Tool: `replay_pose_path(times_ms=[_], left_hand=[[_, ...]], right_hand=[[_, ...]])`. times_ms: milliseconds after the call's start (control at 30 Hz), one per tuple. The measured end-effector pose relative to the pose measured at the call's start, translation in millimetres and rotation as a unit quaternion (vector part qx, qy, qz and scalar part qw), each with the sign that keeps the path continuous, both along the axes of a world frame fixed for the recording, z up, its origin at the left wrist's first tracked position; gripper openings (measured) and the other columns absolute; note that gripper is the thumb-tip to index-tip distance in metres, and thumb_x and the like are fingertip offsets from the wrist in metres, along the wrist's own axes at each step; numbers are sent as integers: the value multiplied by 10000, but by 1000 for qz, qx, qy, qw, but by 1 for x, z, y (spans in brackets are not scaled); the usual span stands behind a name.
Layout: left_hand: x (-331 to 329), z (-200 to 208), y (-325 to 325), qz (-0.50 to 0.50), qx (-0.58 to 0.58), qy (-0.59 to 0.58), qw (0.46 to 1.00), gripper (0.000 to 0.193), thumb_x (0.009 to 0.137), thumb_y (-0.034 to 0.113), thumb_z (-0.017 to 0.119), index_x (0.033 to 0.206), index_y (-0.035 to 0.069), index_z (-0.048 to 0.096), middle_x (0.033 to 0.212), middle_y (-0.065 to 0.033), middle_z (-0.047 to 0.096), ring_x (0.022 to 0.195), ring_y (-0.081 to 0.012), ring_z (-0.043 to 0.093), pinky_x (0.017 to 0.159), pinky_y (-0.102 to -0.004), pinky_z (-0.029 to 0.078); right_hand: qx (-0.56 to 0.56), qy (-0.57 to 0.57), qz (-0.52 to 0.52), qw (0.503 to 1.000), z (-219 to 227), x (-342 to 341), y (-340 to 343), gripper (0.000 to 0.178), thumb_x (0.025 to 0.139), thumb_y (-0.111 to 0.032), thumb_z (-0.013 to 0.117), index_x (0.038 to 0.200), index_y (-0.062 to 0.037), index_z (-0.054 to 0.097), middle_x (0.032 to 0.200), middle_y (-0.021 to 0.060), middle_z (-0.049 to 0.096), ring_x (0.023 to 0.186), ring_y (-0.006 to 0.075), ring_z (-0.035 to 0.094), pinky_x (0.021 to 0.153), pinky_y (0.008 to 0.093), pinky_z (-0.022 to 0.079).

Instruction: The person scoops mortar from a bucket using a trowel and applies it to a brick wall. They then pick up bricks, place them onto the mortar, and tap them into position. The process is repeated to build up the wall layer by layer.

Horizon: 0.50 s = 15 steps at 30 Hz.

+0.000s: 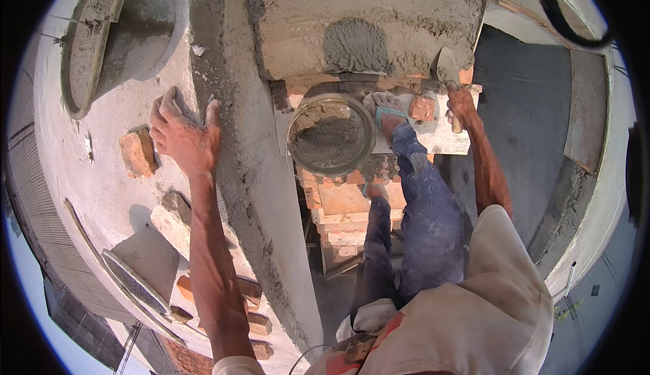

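Trowel point(447, 63) at one o'clock, blade against the mortar-coated wall point(365, 23), its handle gripped in the closed right hand point(460, 104). Left hand point(184, 135), at nine o'clock, lies spread and flat on the rough wall edge point(237, 138), holding nothing. Between the hands, at the centre, one round pan of mortar point(330, 135) sits on stacked bricks point(345, 206), blocking the foot point(384, 107) beside it. Two mortar containers in all: the second, a grey bucket point(101, 36), at eleven o'clock. One loose brick point(137, 151) lies left of the left hand
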<state>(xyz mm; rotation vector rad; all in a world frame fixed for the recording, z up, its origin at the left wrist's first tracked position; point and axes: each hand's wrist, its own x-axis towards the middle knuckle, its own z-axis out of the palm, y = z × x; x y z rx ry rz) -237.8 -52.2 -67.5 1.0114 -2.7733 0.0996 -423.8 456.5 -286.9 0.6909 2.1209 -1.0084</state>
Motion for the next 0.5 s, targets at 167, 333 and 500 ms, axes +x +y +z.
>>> replay_pose_path(times_ms=[167, 333, 500], left_hand=[[-9, -10, 3, -17, 22, 11, 1000, 851, 797, 472, 859, 1491, 203, 446, 1549, -157, 364, 1440, -393, 335, 1162, -597, 269], [-9, -12, 5, -20, 22, 26, 999, 838, 777, 453, 878, 1465, 197, 474, 1539, -144, 383, 1429, -390, 354, 1149, -597, 291], [-10, -8, 7, -13, 45, 29, 998, 822, 773, 442, 881, 1454, 199, 490, 1537, -138, 389, 1427, -384, 363, 1154, -588, 290]], right_hand=[[35, 206, 347, 914, -28, 6, -115, 616, 1060, -442, 459, 1154, 160, 548, 1021, 413, 665, 981, 551, 679, 879, 532, 543], [4, 175, 555, 813, -24, 25, -322, 577, 1023, -330, 524, 1350, 142, 475, 1230, 320, 665, 1136, 449, 671, 919, 492, 575], [115, 205, 548, 802, -39, 29, -348, 573, 1009, -232, 553, 1447, 124, 455, 1275, 251, 681, 1147, 390, 693, 922, 470, 592]])
